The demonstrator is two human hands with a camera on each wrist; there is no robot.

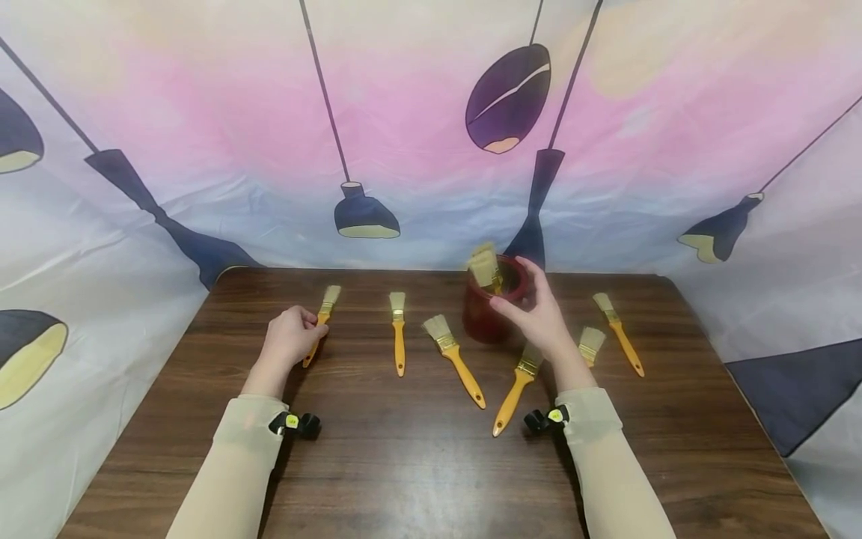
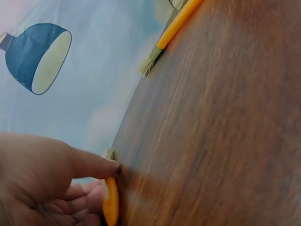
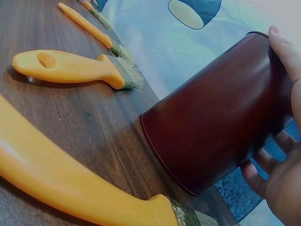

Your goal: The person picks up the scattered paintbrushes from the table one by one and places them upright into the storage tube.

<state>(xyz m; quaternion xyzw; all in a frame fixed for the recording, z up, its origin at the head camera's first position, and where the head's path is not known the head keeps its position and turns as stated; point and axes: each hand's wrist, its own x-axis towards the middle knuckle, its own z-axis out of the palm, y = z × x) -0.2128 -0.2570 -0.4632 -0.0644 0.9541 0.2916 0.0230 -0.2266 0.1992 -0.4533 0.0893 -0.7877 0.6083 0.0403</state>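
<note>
My left hand (image 1: 294,335) pinches a small paintbrush (image 1: 328,301) with a yellow handle between thumb and fingers, at the table's left. Its pale bristles point toward the back, and the left wrist view shows the thumb over the yellow handle (image 2: 111,202). My right hand (image 1: 539,314) grips a dark red cylindrical pot (image 1: 481,318) near its rim, thumb on the near side and fingers round the far side. Paintbrushes (image 1: 485,267) stand in the pot, bristles up; their handles are hidden. In the right wrist view the pot (image 3: 211,113) has a smooth side; whether its base touches the table is unclear.
Between the hands lie a narrow paintbrush (image 1: 399,340), a wider one (image 1: 461,367) and another (image 1: 513,397) close to my right wrist. Right of that forearm are a partly hidden brush (image 1: 591,343) and a slim one (image 1: 622,340). A lamp-printed cloth (image 1: 431,150) hangs behind the wooden table (image 1: 404,464).
</note>
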